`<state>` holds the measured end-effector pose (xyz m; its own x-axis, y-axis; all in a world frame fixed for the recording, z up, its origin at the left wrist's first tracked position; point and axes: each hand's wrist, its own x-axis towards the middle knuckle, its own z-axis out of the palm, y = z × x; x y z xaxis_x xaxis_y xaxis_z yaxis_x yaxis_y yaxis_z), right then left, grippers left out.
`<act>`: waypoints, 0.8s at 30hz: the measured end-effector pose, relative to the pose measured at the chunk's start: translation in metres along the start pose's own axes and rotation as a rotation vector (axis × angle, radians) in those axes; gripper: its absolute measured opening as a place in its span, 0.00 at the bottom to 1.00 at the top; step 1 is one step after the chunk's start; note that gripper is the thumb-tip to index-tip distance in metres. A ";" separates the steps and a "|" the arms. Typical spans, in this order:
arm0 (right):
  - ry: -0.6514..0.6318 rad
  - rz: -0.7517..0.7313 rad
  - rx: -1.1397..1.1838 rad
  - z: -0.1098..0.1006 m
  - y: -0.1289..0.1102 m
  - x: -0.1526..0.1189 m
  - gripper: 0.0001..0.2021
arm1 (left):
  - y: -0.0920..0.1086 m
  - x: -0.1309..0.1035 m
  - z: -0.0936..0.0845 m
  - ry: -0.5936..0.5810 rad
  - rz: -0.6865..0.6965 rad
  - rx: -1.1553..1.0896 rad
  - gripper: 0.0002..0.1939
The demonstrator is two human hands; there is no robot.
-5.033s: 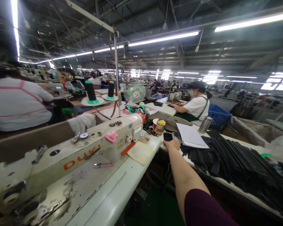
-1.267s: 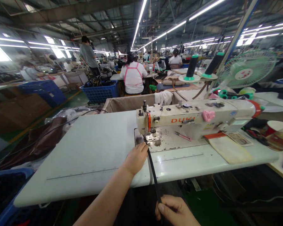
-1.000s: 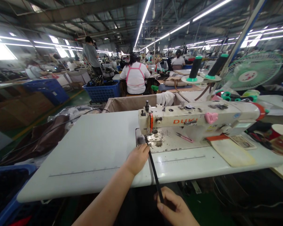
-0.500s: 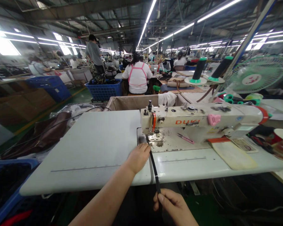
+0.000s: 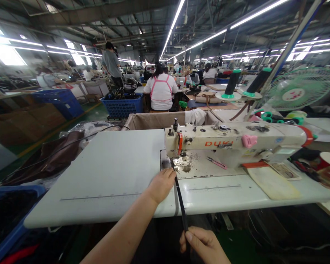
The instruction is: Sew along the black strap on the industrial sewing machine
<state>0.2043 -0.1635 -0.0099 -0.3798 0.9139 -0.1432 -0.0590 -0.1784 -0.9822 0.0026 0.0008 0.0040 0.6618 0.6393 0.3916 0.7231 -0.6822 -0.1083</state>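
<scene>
A narrow black strip (image 5: 180, 200) runs from under the needle area of the sewing machine (image 5: 209, 141) down over the front edge of the pale table (image 5: 112, 165). My left hand (image 5: 162, 185) lies on the table just in front of the needle, its fingers pressed together on the strip's upper part. Below the table edge, my right hand (image 5: 202, 242) pinches the strip's lower part between thumb and fingers. The strip looks fairly straight between the two hands. Its upper end by the presser foot is partly hidden by my left fingers.
Pink-handled snips (image 5: 217, 162) lie on the machine bed. A yellowish cloth piece (image 5: 272, 181) rests at the right. Behind stand thread cones (image 5: 232, 84) and a green fan (image 5: 294, 90). A blue crate (image 5: 15, 190) is at the left. A person in white (image 5: 161, 91) sits ahead.
My right hand has shifted slightly down with the strip in its fingers. My left hand has stayed nearly in the same place.
</scene>
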 end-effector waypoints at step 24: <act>0.013 0.001 -0.024 0.000 -0.002 -0.002 0.28 | 0.001 0.001 0.003 0.064 -0.066 -0.002 0.14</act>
<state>0.2047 -0.1648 -0.0074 -0.3678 0.9185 -0.1452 -0.0369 -0.1704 -0.9847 0.0048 0.0021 0.0016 0.5991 0.6588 0.4551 0.7641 -0.6403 -0.0791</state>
